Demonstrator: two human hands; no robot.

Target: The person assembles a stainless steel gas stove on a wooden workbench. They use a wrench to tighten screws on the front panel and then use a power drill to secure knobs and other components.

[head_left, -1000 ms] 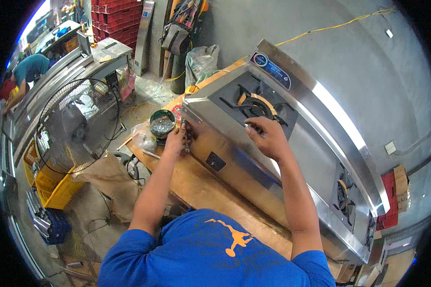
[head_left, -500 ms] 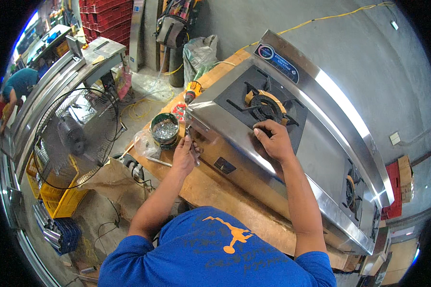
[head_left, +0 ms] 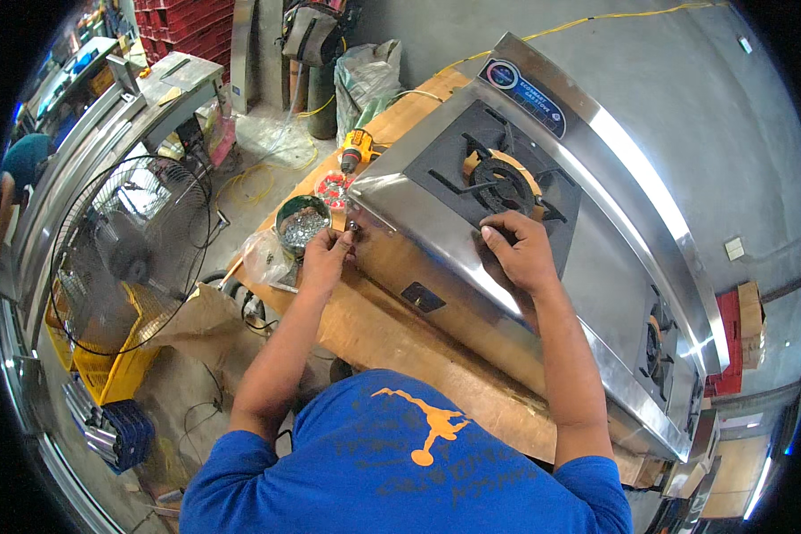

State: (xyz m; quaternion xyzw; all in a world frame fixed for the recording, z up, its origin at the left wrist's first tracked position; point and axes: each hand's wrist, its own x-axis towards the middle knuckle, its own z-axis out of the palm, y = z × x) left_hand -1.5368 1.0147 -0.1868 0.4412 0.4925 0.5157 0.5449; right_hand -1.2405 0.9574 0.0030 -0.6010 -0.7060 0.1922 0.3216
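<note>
Your left hand (head_left: 327, 255) is by a round, dark green tub (head_left: 294, 206) of small silver bits (head_left: 303, 230). Your right hand (head_left: 522, 252) is at the front of the long, shiny metal stove (head_left: 603, 245).

Two hands: left hand (head_left: 326, 262), right hand (head_left: 523, 256). One stove (head_left: 587, 267) beside both; one tub (head_left: 301, 204) and one drill (head_left: 359, 148) beyond the left; one fan (head_left: 126, 251) farther left.

Item (head_left: 352, 227) at left hand (head_left: 327, 256), indistinct
</note>
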